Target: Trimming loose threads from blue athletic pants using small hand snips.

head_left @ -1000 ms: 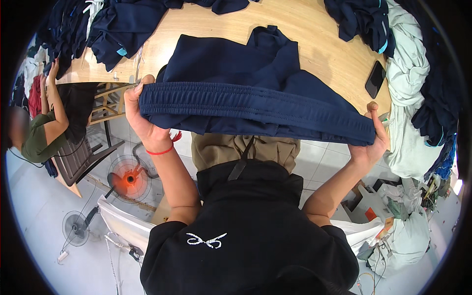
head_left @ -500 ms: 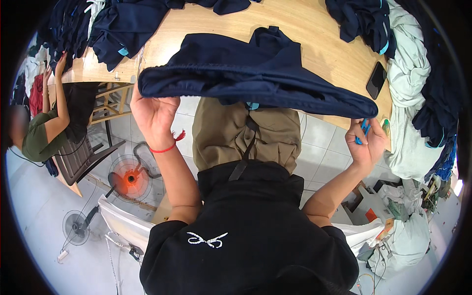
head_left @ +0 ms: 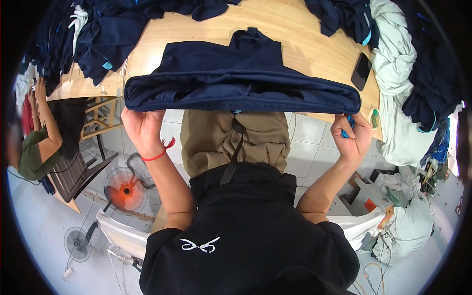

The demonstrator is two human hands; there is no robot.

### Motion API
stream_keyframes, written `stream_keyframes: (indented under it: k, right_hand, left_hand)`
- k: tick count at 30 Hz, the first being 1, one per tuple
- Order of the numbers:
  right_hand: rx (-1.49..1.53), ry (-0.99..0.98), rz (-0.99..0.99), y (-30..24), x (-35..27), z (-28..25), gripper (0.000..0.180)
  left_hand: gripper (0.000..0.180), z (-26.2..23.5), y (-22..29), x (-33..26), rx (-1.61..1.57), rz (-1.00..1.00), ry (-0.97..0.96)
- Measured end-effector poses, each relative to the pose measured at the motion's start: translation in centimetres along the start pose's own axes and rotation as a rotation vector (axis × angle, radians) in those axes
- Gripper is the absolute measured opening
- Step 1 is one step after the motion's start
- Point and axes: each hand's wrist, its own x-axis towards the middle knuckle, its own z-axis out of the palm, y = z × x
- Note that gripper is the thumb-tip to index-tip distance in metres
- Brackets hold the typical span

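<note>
A navy garment (head_left: 226,91) is stretched wide between my hands, its hemmed opening facing me and the rest lying on the table. My left hand (head_left: 142,129) grips the left end of the opening, with the fingers partly hidden inside the cloth. At the other end, my right hand (head_left: 353,133) pinches the edge. A small bright blue object (head_left: 348,126) is tucked in the right hand's fingers; its kind is mostly hidden.
The wooden table (head_left: 300,37) carries navy garments (head_left: 105,46) at the back left, a black phone (head_left: 361,71) at right and pale cloth (head_left: 392,54) beyond it. At far left a co-worker in a green sleeve (head_left: 32,155) handles cloth. Fans (head_left: 127,191) stand on the floor.
The garment's opening has been levelled and turned more toward me, showing more of its inside. My right hand has shifted slightly left and its fingers have closed further around the blue object.
</note>
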Motion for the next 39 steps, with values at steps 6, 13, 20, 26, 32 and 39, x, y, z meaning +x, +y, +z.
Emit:
stream_keyframes:
  k: [6, 13, 20, 26, 32, 39]
  right_hand:
    - [-0.128, 0.041, -0.071, 2.6, 2.4, 0.2, 0.030]
    - [-0.406, -0.085, 0.031, 6.8, 7.9, -4.2, 0.031]
    - [-0.329, -0.059, -0.009, 8.5, 7.2, -5.3, 0.032]
    - [-1.166, 0.238, -0.330, 8.8, 6.3, -2.8, 0.018]
    - [-1.415, 0.088, -0.839, 9.7, 4.3, 0.1, 0.017]
    - [-1.442, -0.331, -0.768, 15.0, 2.2, 6.6, 0.022]
  left_hand:
    - [0.037, -0.7, -0.9, 4.0, 0.095, 0.011, -0.112]
    - [0.034, -1.0, -6.8, 6.9, 0.895, 0.406, 0.384]
    - [0.027, -1.4, -12.6, 0.8, 1.196, 0.417, 0.425]
    - [0.039, -3.4, -14.8, 4.6, 1.629, 0.569, 0.500]
    - [0.023, 0.2, -13.7, 3.1, 1.751, 0.670, 0.131]
    - [0.036, 8.1, -13.9, -0.8, 1.136, 0.190, -0.021]
